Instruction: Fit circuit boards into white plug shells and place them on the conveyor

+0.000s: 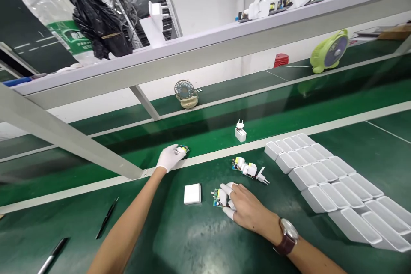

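My left hand point(168, 157), in a white glove, reaches onto the green belt with its fingers closed on a small circuit board point(183, 149) with white and yellow parts. Closer to me, my right hand point(245, 207), with white covers on the fingertips, grips another circuit board point(216, 201) just above or on the table; its fingers hide part of it. Left of that board lies a white square case piece point(192, 194). Beyond my right hand sit more circuit boards point(245, 167), with a white two-pin plug point(262, 177) at their right end.
Rows of open white cases point(327, 169) fill the table's right side. A white case with a plug point(240, 132) stands on the belt point(212, 130). Two pens point(107, 218) lie at left. A slanted metal post point(70, 132) and overhead shelf point(205, 49) frame the belt.
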Available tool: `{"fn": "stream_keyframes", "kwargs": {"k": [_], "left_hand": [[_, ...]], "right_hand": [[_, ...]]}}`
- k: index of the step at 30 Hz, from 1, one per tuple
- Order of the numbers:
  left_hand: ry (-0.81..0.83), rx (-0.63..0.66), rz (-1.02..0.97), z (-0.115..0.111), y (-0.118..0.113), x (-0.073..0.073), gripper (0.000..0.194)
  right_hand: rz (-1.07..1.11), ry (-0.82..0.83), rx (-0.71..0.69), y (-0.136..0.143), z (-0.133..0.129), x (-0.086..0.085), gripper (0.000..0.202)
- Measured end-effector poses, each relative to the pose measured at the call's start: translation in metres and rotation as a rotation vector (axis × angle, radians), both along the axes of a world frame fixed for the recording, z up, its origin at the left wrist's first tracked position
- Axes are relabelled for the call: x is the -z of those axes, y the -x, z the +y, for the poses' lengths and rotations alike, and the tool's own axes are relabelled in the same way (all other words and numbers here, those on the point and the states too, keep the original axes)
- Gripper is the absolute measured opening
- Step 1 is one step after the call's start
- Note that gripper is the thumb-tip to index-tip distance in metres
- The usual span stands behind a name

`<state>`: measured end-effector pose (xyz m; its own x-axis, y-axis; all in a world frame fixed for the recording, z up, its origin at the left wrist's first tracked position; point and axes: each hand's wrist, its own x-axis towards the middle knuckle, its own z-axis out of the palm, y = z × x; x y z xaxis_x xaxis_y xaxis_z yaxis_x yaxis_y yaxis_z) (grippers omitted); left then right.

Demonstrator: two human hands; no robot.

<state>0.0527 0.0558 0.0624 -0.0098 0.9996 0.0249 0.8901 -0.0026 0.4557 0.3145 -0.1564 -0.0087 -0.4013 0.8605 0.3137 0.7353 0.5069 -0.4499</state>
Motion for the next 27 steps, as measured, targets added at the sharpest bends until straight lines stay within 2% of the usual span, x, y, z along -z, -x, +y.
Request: {"fn": "stream_keyframes", "kwargs": {"k": [4,7,9,11,14,17,19,23,25,27], "left_hand": [[0.005,0.385,0.021,-0.032,-0.045,0.005,0.051],[-0.023,0.640,0.088,-0.053,-0.070,0.008,0.049],[-0.057,0.745,0.164,-0.060,-0.080,0.009,0.049],[-0.062,0.771,0.206,-0.062,-0.082,0.008,0.055],[-0.089,0.774,0.180,-0.065,-0.076,0.003,0.064],[-0.198,0.710,0.058,-0.079,-0.065,-0.004,0.044],[-0.251,0.658,-0.022,-0.093,-0.058,-0.008,0.032],[-0.245,0.608,-0.100,-0.118,-0.045,-0.015,0.030],[-0.217,0.600,-0.111,-0.121,-0.043,-0.017,0.030],[-0.177,0.582,-0.110,-0.114,-0.043,-0.017,0.028]], "right_hand": [[-0.034,0.049,0.002,-0.001,-0.001,-0.003,0.024],[-0.013,0.020,0.014,-0.001,-0.002,-0.002,0.025],[-0.005,-0.010,0.025,-0.001,-0.002,0.000,0.030],[-0.008,-0.019,0.033,-0.001,-0.002,0.001,0.031],[-0.031,-0.008,0.026,-0.001,-0.003,0.001,0.019],[-0.033,-0.052,0.012,-0.001,-0.004,-0.003,0.017],[0.017,-0.109,0.011,-0.001,-0.004,-0.007,0.023],[0.163,-0.223,0.059,0.000,-0.002,-0.016,0.041],[0.208,-0.264,0.067,0.002,-0.001,-0.018,0.051],[0.233,-0.294,0.053,0.006,-0.002,-0.019,0.057]]}}
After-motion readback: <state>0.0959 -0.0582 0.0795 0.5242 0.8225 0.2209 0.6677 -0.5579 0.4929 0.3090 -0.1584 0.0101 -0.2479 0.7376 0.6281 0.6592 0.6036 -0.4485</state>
